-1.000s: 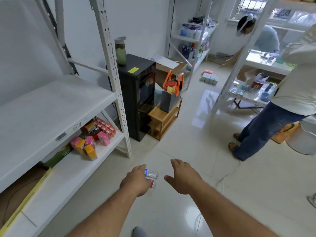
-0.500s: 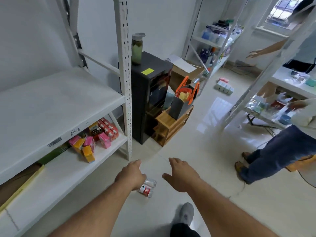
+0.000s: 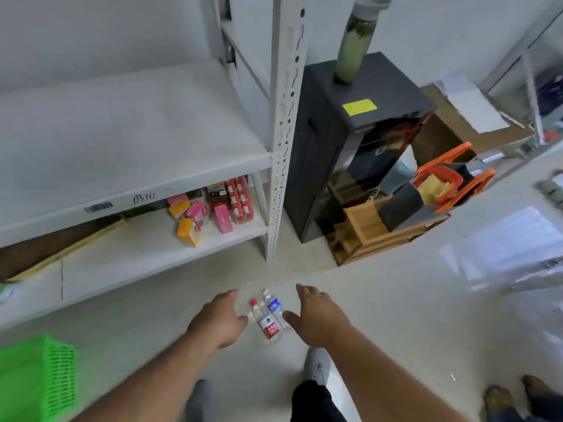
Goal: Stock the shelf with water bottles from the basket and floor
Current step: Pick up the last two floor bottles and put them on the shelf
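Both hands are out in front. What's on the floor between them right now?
In the head view, two water bottles lie side by side between the left hand and right hand: a red-label bottle and a blue-label bottle. Neither hand grips one.

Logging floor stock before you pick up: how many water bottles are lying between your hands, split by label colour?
Red-label bottle: 1
Blue-label bottle: 1
Total: 2, both lying on the floor between the left hand and the right hand, neither gripped yet.
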Motion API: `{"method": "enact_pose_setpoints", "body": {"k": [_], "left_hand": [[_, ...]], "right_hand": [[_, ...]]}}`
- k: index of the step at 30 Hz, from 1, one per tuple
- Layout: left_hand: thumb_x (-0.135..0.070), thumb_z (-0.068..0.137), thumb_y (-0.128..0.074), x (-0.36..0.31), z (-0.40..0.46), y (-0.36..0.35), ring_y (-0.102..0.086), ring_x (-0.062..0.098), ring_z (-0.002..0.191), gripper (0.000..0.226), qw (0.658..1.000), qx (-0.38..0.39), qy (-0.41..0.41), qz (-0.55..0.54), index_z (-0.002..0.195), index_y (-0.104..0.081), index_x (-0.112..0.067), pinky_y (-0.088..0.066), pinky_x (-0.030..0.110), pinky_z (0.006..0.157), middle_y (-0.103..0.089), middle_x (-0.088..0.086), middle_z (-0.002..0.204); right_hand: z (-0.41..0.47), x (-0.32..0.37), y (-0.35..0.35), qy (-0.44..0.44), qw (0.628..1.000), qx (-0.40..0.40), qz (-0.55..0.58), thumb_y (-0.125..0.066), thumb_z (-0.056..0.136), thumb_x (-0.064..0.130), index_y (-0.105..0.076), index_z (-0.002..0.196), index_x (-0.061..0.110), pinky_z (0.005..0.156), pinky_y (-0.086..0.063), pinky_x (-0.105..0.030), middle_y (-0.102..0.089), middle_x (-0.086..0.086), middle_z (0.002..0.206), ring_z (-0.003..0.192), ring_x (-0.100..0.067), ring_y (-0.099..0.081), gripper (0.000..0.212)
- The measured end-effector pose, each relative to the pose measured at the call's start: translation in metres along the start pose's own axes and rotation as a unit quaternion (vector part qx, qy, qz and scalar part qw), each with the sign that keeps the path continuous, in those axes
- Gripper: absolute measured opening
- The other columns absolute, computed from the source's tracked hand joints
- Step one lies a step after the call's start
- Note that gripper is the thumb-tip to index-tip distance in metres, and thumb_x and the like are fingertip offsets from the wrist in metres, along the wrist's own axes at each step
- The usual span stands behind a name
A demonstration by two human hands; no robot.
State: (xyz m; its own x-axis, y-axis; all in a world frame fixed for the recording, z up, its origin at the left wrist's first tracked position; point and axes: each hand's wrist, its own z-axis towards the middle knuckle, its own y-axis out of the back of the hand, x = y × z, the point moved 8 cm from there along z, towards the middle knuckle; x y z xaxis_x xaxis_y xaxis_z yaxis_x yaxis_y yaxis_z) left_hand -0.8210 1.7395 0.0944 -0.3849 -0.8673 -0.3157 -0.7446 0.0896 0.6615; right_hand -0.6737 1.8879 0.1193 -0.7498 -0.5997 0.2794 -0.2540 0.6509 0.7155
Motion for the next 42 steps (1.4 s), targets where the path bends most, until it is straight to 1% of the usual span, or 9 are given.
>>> {"method": "enact_pose_setpoints", "body": {"k": [11,14,20,22,26,30,33,36,42], "left_hand": [[-0.045,0.088,-0.062,0.038,0.102,-0.153,-0.051,0.019,0.129,0.069,0.963,-0.008,0.148,-0.224,0.148,-0.035,-0.023,-0.041,0.029,0.104,-0.046,0.001,0.147],[-0.043,0.088,-0.064,0.066,0.158,-0.222,-0.056,0.018,0.122,0.065,0.943,-0.011,0.178,-0.280,0.144,-0.040,-0.020,-0.043,0.027,0.097,-0.053,0.001,0.140],[-0.049,0.083,-0.068,0.127,0.285,-0.373,-0.055,0.022,0.123,0.075,0.911,-0.026,0.224,-0.344,0.144,-0.040,-0.016,-0.044,0.031,0.100,-0.052,0.005,0.142],[-0.047,0.082,-0.070,0.141,0.323,-0.413,-0.057,0.022,0.120,0.073,0.904,-0.035,0.230,-0.359,0.142,-0.042,-0.015,-0.043,0.028,0.093,-0.055,0.005,0.138],[-0.039,0.081,-0.075,0.165,0.391,-0.476,-0.059,0.018,0.097,0.058,0.884,-0.068,0.245,-0.393,0.129,-0.053,-0.015,-0.040,0.023,0.078,-0.064,0.002,0.122],[-0.041,0.075,-0.079,0.181,0.443,-0.520,-0.061,0.019,0.091,0.054,0.869,-0.086,0.265,-0.410,0.117,-0.055,-0.016,-0.042,0.023,0.064,-0.064,0.003,0.112],[-0.041,0.070,-0.081,0.191,0.467,-0.543,-0.065,0.020,0.095,0.056,0.857,-0.090,0.282,-0.421,0.113,-0.057,-0.016,-0.047,0.025,0.073,-0.065,0.001,0.109],[-0.039,0.065,-0.081,0.195,0.479,-0.559,-0.068,0.015,0.086,0.050,0.852,-0.078,0.282,-0.435,0.106,-0.063,-0.018,-0.051,0.024,0.069,-0.070,-0.002,0.098],[-0.031,0.069,-0.081,0.201,0.468,-0.552,-0.069,0.013,0.081,0.030,0.852,-0.084,0.268,-0.442,0.094,-0.066,-0.022,-0.058,0.032,0.074,-0.072,-0.007,0.088]], "right_hand": [[0.148,-0.074,-0.087,0.010,0.994,0.111,0.003,-0.048,0.098,0.053,-0.037,0.147,0.020,0.105,-0.040,-0.033,-0.046,-0.001,0.148,0.133,-0.022,-0.047,0.061],[0.218,-0.095,-0.151,-0.002,0.993,0.118,0.030,-0.049,0.097,0.054,-0.037,0.148,0.021,0.103,-0.041,-0.031,-0.048,-0.001,0.146,0.130,-0.020,-0.050,0.062],[0.365,-0.152,-0.305,-0.043,0.988,0.122,0.088,-0.057,0.092,0.055,-0.032,0.153,0.018,0.104,-0.043,-0.032,-0.045,-0.002,0.152,0.129,-0.022,-0.054,0.076],[0.406,-0.169,-0.345,-0.049,0.987,0.118,0.097,-0.058,0.091,0.055,-0.033,0.152,0.016,0.103,-0.043,-0.032,-0.047,-0.004,0.151,0.130,-0.023,-0.053,0.076],[0.475,-0.191,-0.410,-0.051,0.988,0.116,0.093,-0.059,0.091,0.054,-0.034,0.151,0.014,0.096,-0.044,-0.031,-0.049,-0.005,0.149,0.129,-0.024,-0.054,0.076],[0.527,-0.196,-0.451,-0.038,0.988,0.115,0.099,-0.062,0.090,0.050,-0.045,0.138,0.010,0.085,-0.045,-0.030,-0.057,-0.007,0.135,0.109,-0.024,-0.059,0.065],[0.554,-0.195,-0.476,-0.026,0.988,0.119,0.094,-0.066,0.086,0.051,-0.050,0.124,0.013,0.071,-0.045,-0.029,-0.060,-0.002,0.113,0.089,-0.019,-0.058,0.057],[0.568,-0.198,-0.489,-0.019,0.991,0.108,0.083,-0.070,0.078,0.057,-0.055,0.108,0.016,0.059,-0.042,-0.026,-0.062,0.000,0.098,0.080,-0.016,-0.059,0.053],[0.565,-0.197,-0.478,-0.008,0.993,0.078,0.091,-0.074,0.081,0.046,-0.055,0.093,0.018,0.051,-0.036,-0.023,-0.056,0.006,0.079,0.064,-0.009,-0.051,0.036]]}}
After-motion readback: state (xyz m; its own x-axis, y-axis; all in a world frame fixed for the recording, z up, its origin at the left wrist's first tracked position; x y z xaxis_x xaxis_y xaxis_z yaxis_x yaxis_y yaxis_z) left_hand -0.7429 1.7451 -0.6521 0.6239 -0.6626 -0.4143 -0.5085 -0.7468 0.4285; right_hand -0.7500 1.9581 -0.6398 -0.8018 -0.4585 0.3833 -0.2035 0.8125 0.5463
